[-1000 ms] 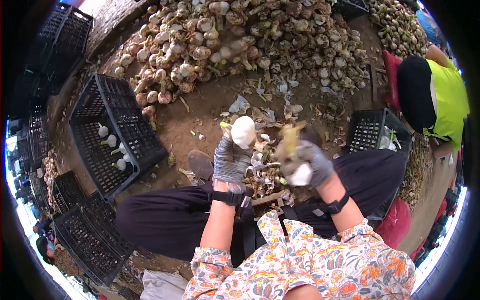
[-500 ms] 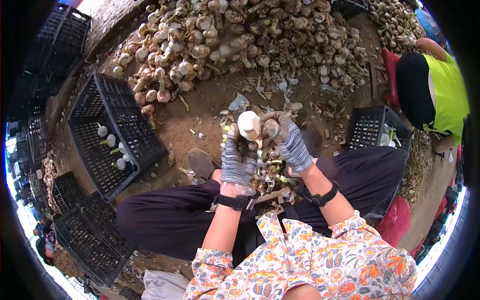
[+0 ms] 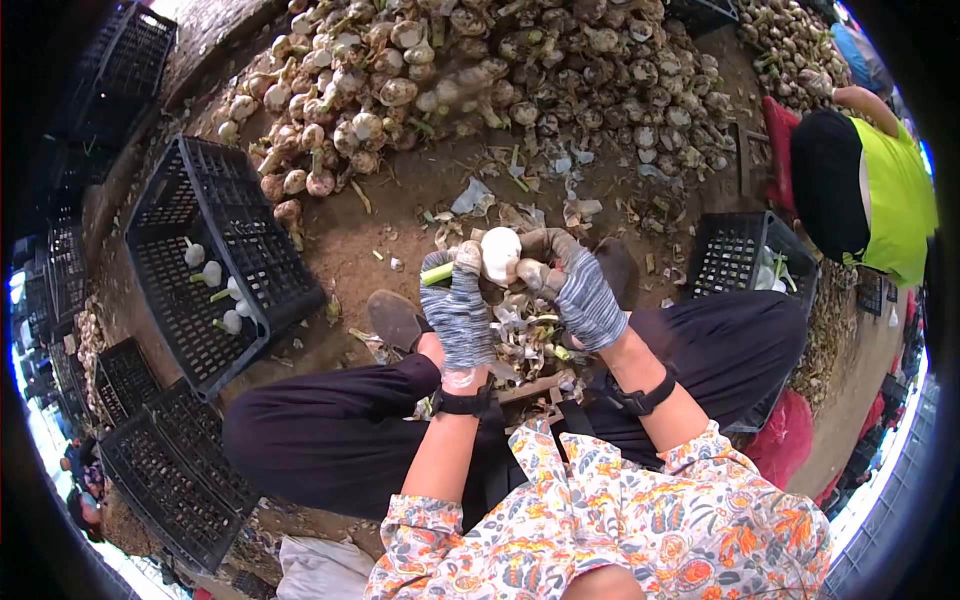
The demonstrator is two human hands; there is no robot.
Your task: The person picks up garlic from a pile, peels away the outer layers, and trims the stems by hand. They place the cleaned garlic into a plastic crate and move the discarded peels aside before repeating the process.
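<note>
A white, partly peeled garlic bulb point(image 3: 499, 252) is held up in front of me between both hands. My left hand point(image 3: 457, 312), in a grey striped glove with dirty fingertips, is closed around the bulb's left side, and its green stem point(image 3: 437, 274) sticks out to the left past the fingers. My right hand point(image 3: 578, 288), gloved alike, pinches at the bulb's right side with bent thumb and fingers. Loose skins and stem scraps point(image 3: 528, 345) lie below the hands, between my legs.
A large heap of unpeeled garlic point(image 3: 480, 75) lies ahead. At left, a tipped black crate point(image 3: 262, 235) holds several white bulbs; another crate point(image 3: 725, 260) with bulbs stands at right. A person in a yellow-green top point(image 3: 895, 195) sits at far right. More crates point(image 3: 170, 490) are at lower left.
The bulb has turned, and its green stem now shows left of my left hand. That hand has rolled over, bringing its back into view. My right fingers have shifted on the bulb.
</note>
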